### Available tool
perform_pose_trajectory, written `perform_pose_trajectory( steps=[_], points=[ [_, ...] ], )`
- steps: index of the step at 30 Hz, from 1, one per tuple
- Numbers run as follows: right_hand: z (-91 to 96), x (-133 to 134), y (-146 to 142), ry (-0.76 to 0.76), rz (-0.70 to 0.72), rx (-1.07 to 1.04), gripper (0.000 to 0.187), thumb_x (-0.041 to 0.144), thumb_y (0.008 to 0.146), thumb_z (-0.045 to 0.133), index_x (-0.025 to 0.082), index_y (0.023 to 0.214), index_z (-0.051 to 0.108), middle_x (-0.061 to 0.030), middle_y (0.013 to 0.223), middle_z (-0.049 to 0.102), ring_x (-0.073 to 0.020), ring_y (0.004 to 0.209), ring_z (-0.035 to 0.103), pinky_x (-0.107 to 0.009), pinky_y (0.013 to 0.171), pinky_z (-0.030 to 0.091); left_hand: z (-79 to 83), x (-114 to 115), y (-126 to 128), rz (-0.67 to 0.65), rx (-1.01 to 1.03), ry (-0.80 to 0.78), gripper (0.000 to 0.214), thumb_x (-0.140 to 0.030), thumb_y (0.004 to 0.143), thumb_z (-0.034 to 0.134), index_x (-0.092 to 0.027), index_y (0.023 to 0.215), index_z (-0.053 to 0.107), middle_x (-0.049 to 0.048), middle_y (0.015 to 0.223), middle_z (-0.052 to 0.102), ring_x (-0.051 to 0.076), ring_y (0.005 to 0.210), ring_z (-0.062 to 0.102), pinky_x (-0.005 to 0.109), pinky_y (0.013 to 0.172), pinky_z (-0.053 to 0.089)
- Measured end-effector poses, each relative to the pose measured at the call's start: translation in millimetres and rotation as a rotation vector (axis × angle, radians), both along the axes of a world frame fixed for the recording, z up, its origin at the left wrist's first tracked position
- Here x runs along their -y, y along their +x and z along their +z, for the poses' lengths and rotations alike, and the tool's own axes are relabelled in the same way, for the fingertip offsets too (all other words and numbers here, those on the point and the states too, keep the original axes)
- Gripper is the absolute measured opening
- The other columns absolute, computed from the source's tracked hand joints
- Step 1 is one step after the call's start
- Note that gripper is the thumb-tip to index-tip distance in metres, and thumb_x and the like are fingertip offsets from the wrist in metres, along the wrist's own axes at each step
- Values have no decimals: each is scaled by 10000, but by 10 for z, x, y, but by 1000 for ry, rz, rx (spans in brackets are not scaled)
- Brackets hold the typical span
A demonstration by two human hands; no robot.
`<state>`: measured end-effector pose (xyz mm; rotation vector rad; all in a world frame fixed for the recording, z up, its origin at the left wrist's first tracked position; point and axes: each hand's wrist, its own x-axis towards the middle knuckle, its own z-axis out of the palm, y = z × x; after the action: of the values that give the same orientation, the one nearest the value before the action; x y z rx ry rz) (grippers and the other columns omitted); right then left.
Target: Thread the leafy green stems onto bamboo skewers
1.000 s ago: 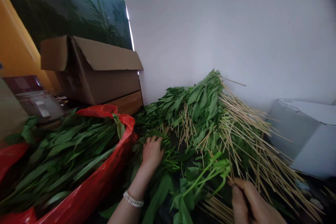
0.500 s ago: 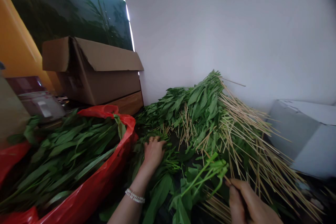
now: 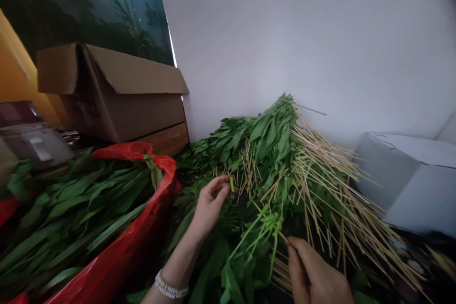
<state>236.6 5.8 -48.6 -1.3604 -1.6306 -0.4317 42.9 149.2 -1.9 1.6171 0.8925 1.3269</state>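
My left hand [image 3: 210, 202] is raised over the loose greens and pinches a short green stem piece [image 3: 232, 184] between thumb and fingertips. A beaded bracelet [image 3: 170, 289] circles its wrist. My right hand [image 3: 313, 275], low at the bottom edge, is closed on a thin bamboo skewer [image 3: 282, 236] whose tip carries threaded green stems and leaves [image 3: 263, 228]. Behind both hands rises a big pile of leafy greens on skewers [image 3: 285, 161], the bare sticks fanning out to the right.
A red plastic bag [image 3: 142, 228] full of long green leaves [image 3: 81, 209] lies at the left. A brown cardboard box [image 3: 121, 90] stands behind it against a dark panel. A grey-white box [image 3: 409, 175] sits at the right, by the white wall.
My left hand has lifted off the greens and now pinches a small stem piece. My right hand with its skewer has shifted left, toward the left hand. The view has shifted slightly right.
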Motion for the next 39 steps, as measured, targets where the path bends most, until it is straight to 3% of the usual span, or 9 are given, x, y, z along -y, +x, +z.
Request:
perform_pose_trajectory(
  steps=[5,8,13,22,29,39],
  points=[
    [1,-61,8,55,-3,59,350,296,976,359,171,863,666,-48,726,696,-115,591,681,-148,540,506,-30,66,71,-303,141,-223,263,-357,818,660,-165,997,645,39,872,699,105,679,576,222,682,441],
    [14,-77,62,63,31,129,344,302,976,374,169,883,677,-45,731,706,-110,591,686,-132,529,507,-61,83,85,-363,155,-328,285,-372,772,712,-148,947,703,49,875,697,100,681,572,217,677,432],
    [-59,-75,120,11,40,187,301,252,967,378,161,970,666,-53,818,727,-111,632,701,-123,521,513,-98,96,107,-312,161,-374,322,-361,685,793,-133,907,742,60,823,711,118,692,605,244,714,449],
    [-72,-79,115,-27,31,228,310,184,959,341,115,1001,640,-71,831,724,-116,622,698,-133,503,515,-69,123,137,-239,127,-335,320,-354,664,802,-123,879,748,69,806,734,120,661,623,237,682,472],
    [-193,-87,169,-38,54,249,269,186,943,392,115,1076,616,-80,881,722,-121,625,696,-138,506,516,-54,119,169,-111,1,-144,242,-314,685,764,-124,832,741,51,769,728,144,695,633,236,683,488],
    [-233,-77,186,-96,33,247,286,208,952,370,146,1072,622,-81,891,723,-130,627,698,-145,496,516,-96,131,197,-72,-77,9,160,-235,718,713,-126,829,751,66,787,738,164,717,651,241,681,502]
  ],
)
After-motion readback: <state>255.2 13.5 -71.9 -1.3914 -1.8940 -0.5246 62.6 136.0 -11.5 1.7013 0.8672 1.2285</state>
